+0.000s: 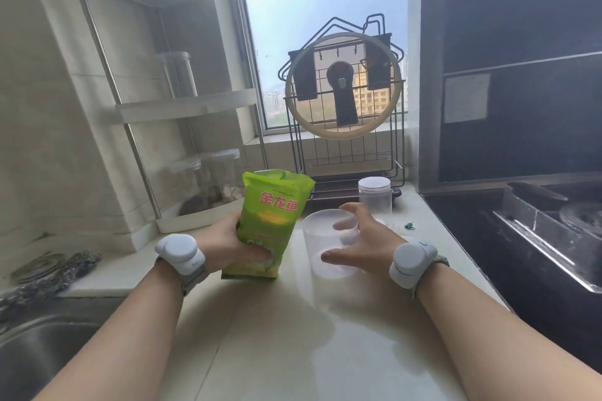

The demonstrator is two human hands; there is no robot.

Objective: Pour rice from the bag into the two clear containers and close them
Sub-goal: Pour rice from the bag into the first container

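Rice bag: a glossy green plastic pouch [272,225] with red characters, soft and crinkled, standing upright on the counter [277,335], just left of the near container; its top looks open.
Left hand: the left hand [234,246] grips the bag low on its left side, the fingers [260,255] curled round the front and denting the film.
Near container: a clear, slightly frosted round plastic tub [329,244], wider at the rim than at the base, lidless, standing on the counter between the bag and the right hand.
Right hand: the right hand [361,241] wraps the tub's right side, fingers spread wide and curved against the wall, thumb toward the near side.
Far container: a clear cylindrical jar [374,195] with a ribbed neck, behind the tub, near the wire rack.
Wrists: each wrist carries a smooth white rounded device on a grey strap.
Counter: pale, polished stone-like slab with a soft sheen.
Wire rack: a black metal grid rack [345,153] by the window, holding a round glass lid [342,85] with a pale rim.
Corner shelf: white tiers on chrome poles [182,107], with clear jars.
Sink: a brushed steel basin [39,345] at the lower left.
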